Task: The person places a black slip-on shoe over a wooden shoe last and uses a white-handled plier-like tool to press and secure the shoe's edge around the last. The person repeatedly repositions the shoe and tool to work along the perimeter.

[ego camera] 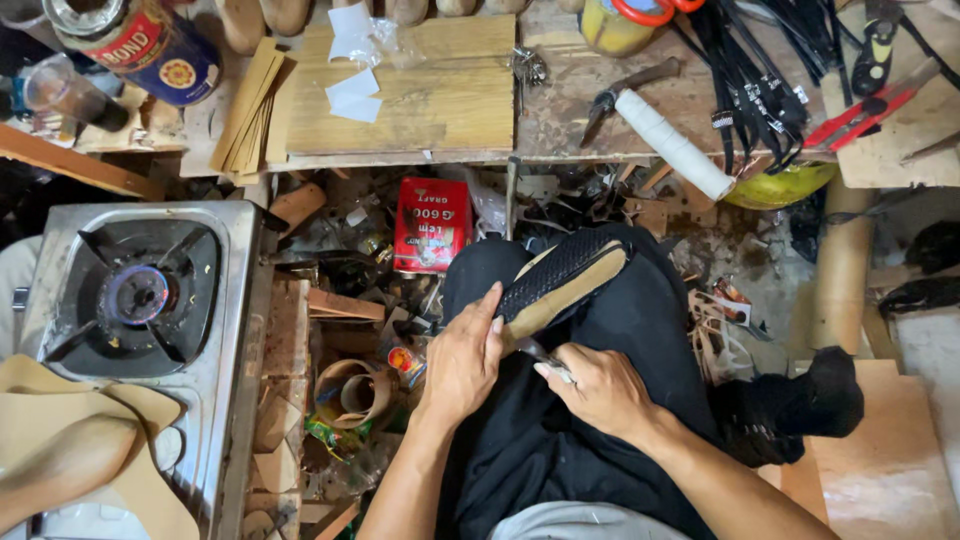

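**Shoe piece angled up and away across the lap**

The right hand [600,388] closes around a small metal tool [548,358] at the near end of the shoe piece [562,282]. The left hand [463,358] grips that same end from the left. The piece's long axis runs up-right across the black-clad knee [640,300], toward the workbench [600,90].

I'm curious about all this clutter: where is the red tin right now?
In the head view the red tin lies among scraps on the floor, just below the wooden board, right of the gas stove and beyond the person's left hand.
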